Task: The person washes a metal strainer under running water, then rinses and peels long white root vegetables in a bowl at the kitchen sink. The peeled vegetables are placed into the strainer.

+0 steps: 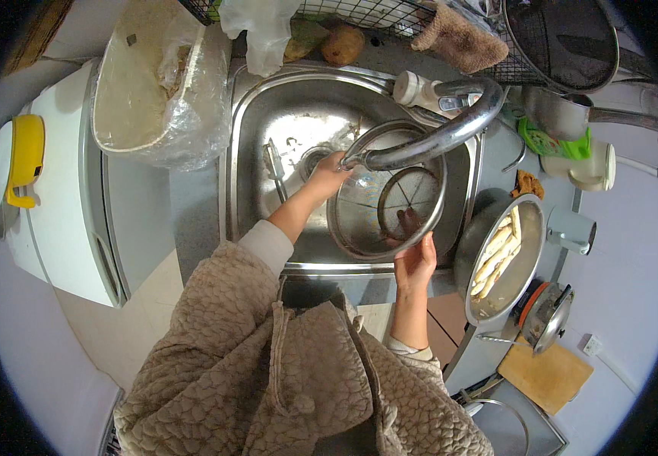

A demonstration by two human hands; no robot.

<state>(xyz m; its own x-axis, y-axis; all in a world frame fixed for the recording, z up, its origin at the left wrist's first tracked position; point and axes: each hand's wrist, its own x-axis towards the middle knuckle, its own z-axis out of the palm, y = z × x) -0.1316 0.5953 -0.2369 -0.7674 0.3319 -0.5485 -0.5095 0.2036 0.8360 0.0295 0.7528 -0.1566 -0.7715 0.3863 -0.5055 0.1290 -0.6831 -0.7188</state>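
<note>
A round metal mesh strainer basket (357, 219) is tilted over the stainless steel sink (255, 228), beneath the curved chrome faucet (437, 145). My left hand (329, 176) is at the basket's upper left rim, close to the faucet's mouth, which partly hides the fingers. At the lower right rim, my right hand (415, 259) supports the basket, with some fingers showing dimly through the mesh. A peeler-like metal utensil (275, 165) lies in the sink left of the drain (313, 159).
Right of the sink, a steel bowl (505, 296) holds several pale, long food pieces (497, 251). Beyond are a mug (571, 231), a lidded pot (548, 319) and a wooden cutting board (545, 370). A plastic-lined bin (135, 102) stands left, potatoes (343, 44) behind.
</note>
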